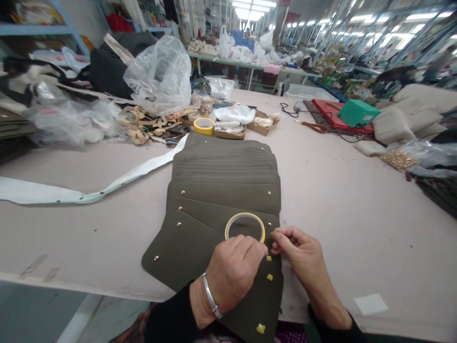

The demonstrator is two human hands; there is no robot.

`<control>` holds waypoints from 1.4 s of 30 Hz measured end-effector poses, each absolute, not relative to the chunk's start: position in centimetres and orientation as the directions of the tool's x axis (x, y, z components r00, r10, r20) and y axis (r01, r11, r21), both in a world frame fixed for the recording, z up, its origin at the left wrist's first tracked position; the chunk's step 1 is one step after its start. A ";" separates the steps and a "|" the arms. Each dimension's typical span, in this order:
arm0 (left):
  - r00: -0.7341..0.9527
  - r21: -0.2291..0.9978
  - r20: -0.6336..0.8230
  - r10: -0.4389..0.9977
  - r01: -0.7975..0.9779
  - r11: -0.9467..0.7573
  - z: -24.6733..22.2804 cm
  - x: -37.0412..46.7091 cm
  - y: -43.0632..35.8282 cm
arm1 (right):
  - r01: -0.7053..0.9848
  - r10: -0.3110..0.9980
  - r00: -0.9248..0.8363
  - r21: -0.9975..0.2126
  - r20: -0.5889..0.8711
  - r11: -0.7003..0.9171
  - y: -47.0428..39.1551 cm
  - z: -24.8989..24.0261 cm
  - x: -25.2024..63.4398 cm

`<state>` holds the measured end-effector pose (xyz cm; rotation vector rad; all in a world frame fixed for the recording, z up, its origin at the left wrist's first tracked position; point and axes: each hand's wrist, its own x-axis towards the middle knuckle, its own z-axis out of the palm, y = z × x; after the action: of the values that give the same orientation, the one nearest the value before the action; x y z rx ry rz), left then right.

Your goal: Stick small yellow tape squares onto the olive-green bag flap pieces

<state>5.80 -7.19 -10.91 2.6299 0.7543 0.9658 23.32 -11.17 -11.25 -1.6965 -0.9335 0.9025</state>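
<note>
My left hand (pixel 233 269), with a silver bracelet at the wrist, is closed on a thin roll of yellow tape (pixel 233 220). The roll stands tilted over olive-green panels (pixel 224 196) that lie overlapped in a stack on the table. Just right of the roll, my right hand (pixel 298 247) is closed in a pinch, with a tiny bit of yellow tape (pixel 272 233) showing at its fingertips. Small yellow tape pieces (pixel 270 277) stick along the right side of the front panel. Gold-coloured rivets (pixel 156 258) sit near the panel corners.
Behind the stack are another yellow tape roll (pixel 203 126) and small cardboard boxes (pixel 264 123). Clear plastic bags (pixel 160 76) and scraps lie at back left. A white strip (pixel 143 171) runs leftward. At right are a green box (pixel 359 113) and a red slab (pixel 326 110).
</note>
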 end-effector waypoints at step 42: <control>0.804 0.180 0.228 0.550 0.520 -0.835 -12.1 6.2 -6.0 | 0.938 0.996 0.068 -0.344 0.059 -0.044 -7.7 -11.6 25.2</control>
<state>6.16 -6.00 -12.12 2.8798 0.8574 0.4138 25.19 -7.68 -11.56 -2.0586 -1.9428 0.2821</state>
